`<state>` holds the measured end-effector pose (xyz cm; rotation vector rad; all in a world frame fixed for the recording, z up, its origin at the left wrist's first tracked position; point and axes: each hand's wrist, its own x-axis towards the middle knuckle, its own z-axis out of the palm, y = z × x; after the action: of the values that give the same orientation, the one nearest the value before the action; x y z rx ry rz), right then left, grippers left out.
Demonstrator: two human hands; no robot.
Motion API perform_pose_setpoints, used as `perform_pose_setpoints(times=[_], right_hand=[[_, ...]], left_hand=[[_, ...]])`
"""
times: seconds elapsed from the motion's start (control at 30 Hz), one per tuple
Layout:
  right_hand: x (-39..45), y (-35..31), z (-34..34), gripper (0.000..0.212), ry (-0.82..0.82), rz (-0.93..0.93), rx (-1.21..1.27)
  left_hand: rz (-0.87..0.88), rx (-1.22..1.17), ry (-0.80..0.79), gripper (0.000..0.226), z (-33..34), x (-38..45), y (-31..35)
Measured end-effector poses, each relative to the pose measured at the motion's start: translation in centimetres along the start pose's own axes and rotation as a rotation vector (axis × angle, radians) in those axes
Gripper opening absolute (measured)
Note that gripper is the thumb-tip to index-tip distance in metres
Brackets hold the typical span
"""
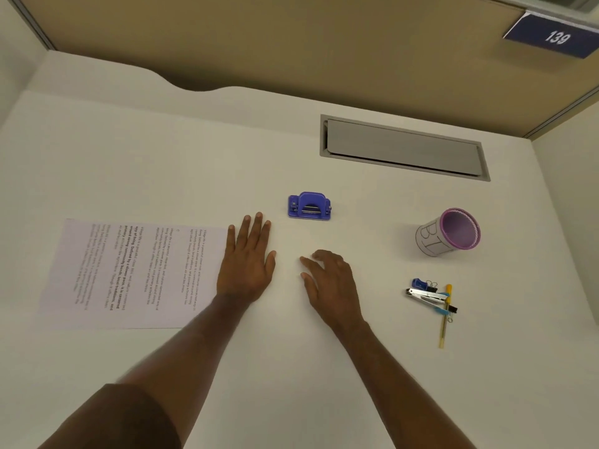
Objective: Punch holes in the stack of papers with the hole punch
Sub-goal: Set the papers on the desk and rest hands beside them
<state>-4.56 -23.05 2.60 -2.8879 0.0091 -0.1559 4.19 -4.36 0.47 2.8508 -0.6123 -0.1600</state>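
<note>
A blue hole punch (309, 206) sits on the white desk (227, 150), near the middle. A stack of printed papers (129, 273) lies flat on the left, its text running sideways. My left hand (248, 257) lies flat on the desk with straight fingers, just right of the papers' edge and below-left of the punch. My right hand (330, 280) rests beside it with loosely bent fingers, holding nothing, below the punch.
A purple pen cup (450, 233) stands at the right. Below it lie a stapler (426, 296), binder clips and a yellow pen (444, 319). A grey cable hatch (403, 147) is set into the desk at the back right. Beige partition walls enclose the desk.
</note>
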Motion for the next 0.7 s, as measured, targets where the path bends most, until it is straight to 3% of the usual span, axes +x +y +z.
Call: perform_pose_setpoints(times=[0.17,0.33,0.6,0.7], right_hand=[[1.8,0.4,-1.0,0.027,-0.088,0.067,0.132],[4.0,0.6,-1.1,0.025,-0.267,-0.072,0.095],[6.2,1.6,-1.4,0.005,-0.214,-0.362,-0.070],[5.7,2.1,-0.7,0.007,-0.181,-0.449,-0.139]], left_hand=[[0.002,-0.009,0.002,0.065,0.0,0.0,0.0],[0.009,-0.028,0.014,0.064,0.1,0.0,-0.1],[0.005,-0.021,0.007,0.066,-0.2,0.0,0.0],[0.004,-0.029,0.006,0.066,-0.2,0.0,0.0]])
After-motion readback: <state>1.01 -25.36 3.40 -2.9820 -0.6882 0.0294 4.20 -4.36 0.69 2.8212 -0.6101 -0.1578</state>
